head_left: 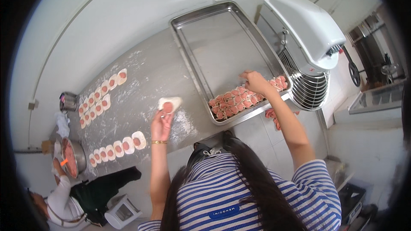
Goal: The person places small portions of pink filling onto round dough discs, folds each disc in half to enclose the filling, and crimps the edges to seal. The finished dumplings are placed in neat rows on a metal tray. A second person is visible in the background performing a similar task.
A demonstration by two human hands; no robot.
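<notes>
My left hand (162,125), raised over the steel table (145,81), grips a pale dough wrapper (175,101) with a round dab of pink meat filling (168,108) on it. Over the large metal tray (222,45), my right hand (257,82) has its fingers apart, with nothing visible in them. Just below that hand, small filled dumplings (233,102) with pink tops are packed in rows along the tray's near end. Left of my left hand lie wrappers topped with meat: a near row (117,147) and two farther rows (100,98).
A white dough mixer (304,34) with a wire guard stands beside the tray on the right. At the table's left end, a co-worker (64,196) reaches to a metal bowl of pink filling (70,158). Flour dusts the table. A white stool (122,211) stands below.
</notes>
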